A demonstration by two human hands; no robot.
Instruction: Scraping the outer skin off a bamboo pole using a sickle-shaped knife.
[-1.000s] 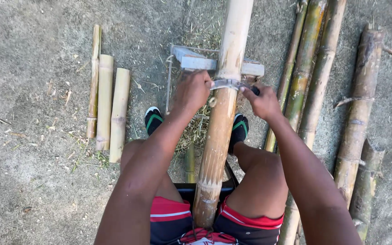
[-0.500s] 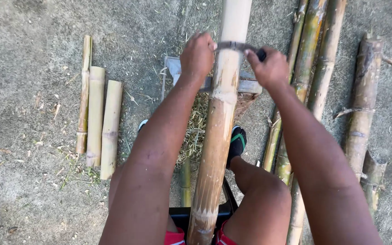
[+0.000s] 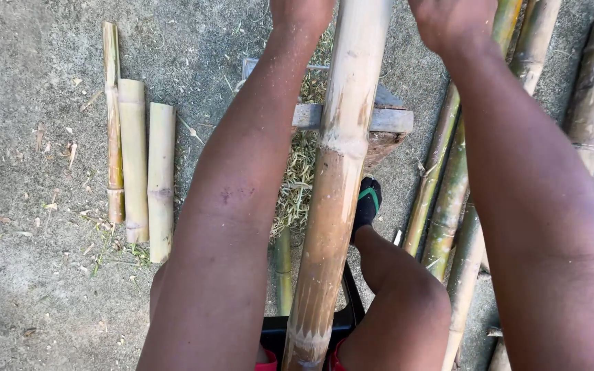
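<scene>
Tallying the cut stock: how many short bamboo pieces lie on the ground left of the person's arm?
3, side by side: a thin piece leftmost, a thicker piece in the middle, another rightmost. None looks hidden.

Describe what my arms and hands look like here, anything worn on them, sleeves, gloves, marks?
Both arms are bare from the bottom edge of the picture up to the wrists: no sleeves, gloves, watch or bands show. The left forearm carries a small dark mark, like a scrape, midway along. The left hand and right hand are bare and cut off by the top edge, so the fingers are out of view.
</scene>
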